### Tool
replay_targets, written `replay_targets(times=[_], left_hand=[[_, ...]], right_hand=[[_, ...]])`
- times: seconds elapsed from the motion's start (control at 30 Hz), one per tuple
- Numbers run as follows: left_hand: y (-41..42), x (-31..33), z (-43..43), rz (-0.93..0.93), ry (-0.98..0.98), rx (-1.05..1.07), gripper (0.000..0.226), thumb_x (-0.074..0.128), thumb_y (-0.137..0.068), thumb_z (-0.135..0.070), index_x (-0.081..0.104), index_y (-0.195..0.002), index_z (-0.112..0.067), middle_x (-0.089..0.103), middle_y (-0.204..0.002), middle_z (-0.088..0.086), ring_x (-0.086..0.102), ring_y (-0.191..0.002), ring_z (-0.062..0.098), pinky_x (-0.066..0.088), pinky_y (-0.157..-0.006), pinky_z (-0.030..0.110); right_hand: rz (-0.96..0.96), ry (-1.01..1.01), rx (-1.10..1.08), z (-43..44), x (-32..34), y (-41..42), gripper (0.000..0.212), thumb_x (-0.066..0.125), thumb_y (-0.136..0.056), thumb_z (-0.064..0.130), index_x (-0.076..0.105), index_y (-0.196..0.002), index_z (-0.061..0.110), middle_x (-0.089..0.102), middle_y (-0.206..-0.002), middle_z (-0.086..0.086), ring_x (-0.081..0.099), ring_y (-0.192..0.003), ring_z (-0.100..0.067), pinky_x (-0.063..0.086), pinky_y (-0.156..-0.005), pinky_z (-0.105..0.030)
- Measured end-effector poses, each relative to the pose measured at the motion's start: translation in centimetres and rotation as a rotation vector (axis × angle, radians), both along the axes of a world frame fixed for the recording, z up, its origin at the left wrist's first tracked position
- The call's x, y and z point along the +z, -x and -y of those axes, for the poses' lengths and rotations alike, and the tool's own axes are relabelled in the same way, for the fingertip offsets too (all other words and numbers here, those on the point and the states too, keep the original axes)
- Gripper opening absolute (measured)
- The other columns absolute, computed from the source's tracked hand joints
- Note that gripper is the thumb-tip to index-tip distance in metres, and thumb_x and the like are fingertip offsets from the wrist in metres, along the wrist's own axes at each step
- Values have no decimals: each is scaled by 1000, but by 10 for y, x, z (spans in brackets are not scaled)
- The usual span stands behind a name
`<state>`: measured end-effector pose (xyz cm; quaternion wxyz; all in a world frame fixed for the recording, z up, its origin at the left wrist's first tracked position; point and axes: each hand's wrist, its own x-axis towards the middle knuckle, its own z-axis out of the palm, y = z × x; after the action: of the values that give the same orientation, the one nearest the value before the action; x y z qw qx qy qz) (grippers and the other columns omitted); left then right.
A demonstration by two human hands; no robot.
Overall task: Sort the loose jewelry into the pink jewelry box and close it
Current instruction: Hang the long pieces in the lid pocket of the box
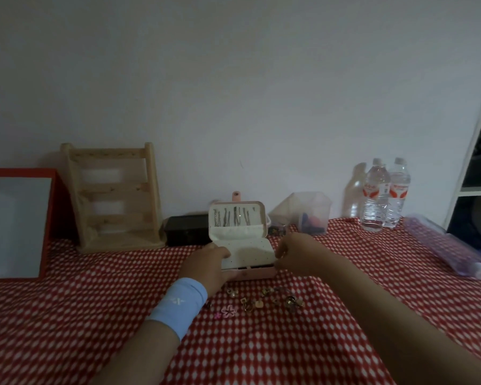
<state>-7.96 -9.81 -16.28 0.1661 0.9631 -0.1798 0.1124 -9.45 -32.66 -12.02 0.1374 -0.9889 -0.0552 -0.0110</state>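
Centrally, the small pink plastic jewelry box (240, 245) stood open on the worktop (345, 315), which was covered by a red cloth with a white diamond pattern, near the wall. Its lid was raised upright and showed a row of thin metal pieces on a cream lining; a cream perforated inner panel lay tilted over the base. The left hand (204, 266), reaching forward from a forearm banded by a light-blue wristband (179, 304), rested palm-down against the box's left side, its grip closed on the left edge of the inner panel with the thumb on top. The right hand (296, 252) came in from the lower right with the forearm angled across the cloth; its fingers were curled at the box's right corner, touching the edge of the panel, though whether they pinched it could not be told. Just before the box, between the two forearms, lay the loose jewelry (264, 300): small gold-toned rings and charms, with a pink flower-shaped piece (228, 311) nearest the camera. Behind stood a pale wooden slatted rack (114, 195), a dark rectangular case (188, 229), a clear plastic container (308, 212) and two clear water bottles (385, 193).
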Motion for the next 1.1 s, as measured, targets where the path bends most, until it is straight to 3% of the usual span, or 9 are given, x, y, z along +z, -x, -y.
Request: replay_targets(times=[0.1, 0.27, 0.37, 0.47, 0.63, 0.7, 0.8, 0.97, 1.1], left_hand=[[0, 10, 8, -10, -212, 22, 65, 56, -86, -65, 51, -137, -24, 51, -134, 2, 56, -114, 20, 48, -94, 33], [6, 24, 29, 57, -347, 29, 64, 57, -86, -62, 44, -140, -31, 47, -137, 2, 45, -122, 24, 43, -99, 38], [18, 29, 54, 59, -161, -144, 45, 59, -89, -50, 56, -130, -32, 53, -128, -2, 45, -119, 20, 39, -102, 38], [25, 30, 72, -139, 103, -277, 27, 60, -93, -32, 64, -120, -28, 64, -117, -3, 58, -107, 16, 47, -97, 35], [22, 33, 79, -386, 355, -344, 34, 67, -91, -22, 58, -124, -20, 70, -104, -1, 65, -96, 10, 50, -84, 17], [21, 35, 79, -403, 423, -349, 33, 72, -87, -22, 62, -118, -15, 70, -101, -1, 66, -94, 10, 51, -82, 14], [21, 36, 78, -428, 476, -349, 24, 74, -86, -26, 68, -108, -19, 72, -104, 1, 68, -96, 12, 55, -91, 27], [21, 47, 73, -558, 634, -326, 12, 64, -92, -13, 70, -103, -13, 71, -86, 3, 66, -72, 6, 51, -65, 14], [17, 57, 59, -608, 634, -307, 20, 55, -97, -13, 70, -84, -8, 59, -66, -2, 51, -57, 9, 42, -59, 21]], right_hand=[[-142, 34, 38, 11, 3, 11, 24, 71, -90, 36, 75, -98, 15, 75, -94, 0, 68, -81, -10, 57, -82, -25], [-213, 181, 49, 6, -1, 19, 38, 77, -85, 36, 70, -115, 14, 69, -116, -3, 64, -108, -21, 51, -102, -37], [-196, 168, 84, 6, -2, 21, 29, 74, -88, 28, 73, -113, 14, 71, -113, -4, 66, -103, -20, 53, -98, -35], [-226, 53, 119, 13, 0, 22, 23, 65, -94, 26, 73, -110, 12, 73, -105, -5, 68, -97, -19, 55, -93, -34], [-236, -340, 72, 25, 14, 26, 22, 54, -101, 27, 69, -106, 11, 69, -91, -2, 64, -76, -12, 51, -64, -22], [-264, -473, 77, 28, 18, 28, 24, 49, -103, 27, 67, -105, 10, 70, -93, -6, 65, -76, -15, 53, -64, -24], [-252, -617, 94, 27, 23, 30, 28, 41, -106, 23, 65, -100, 9, 69, -93, -11, 64, -75, -18, 55, -68, -30], [-176, -718, 106, 24, 26, 25, 27, 42, -106, 21, 65, -94, 12, 65, -81, -8, 60, -71, -18, 52, -68, -30], [-156, -814, 153, 27, 30, 21, 33, 46, -106, 23, 61, -77, 18, 50, -62, -3, 43, -55, -15, 37, -57, -29]])
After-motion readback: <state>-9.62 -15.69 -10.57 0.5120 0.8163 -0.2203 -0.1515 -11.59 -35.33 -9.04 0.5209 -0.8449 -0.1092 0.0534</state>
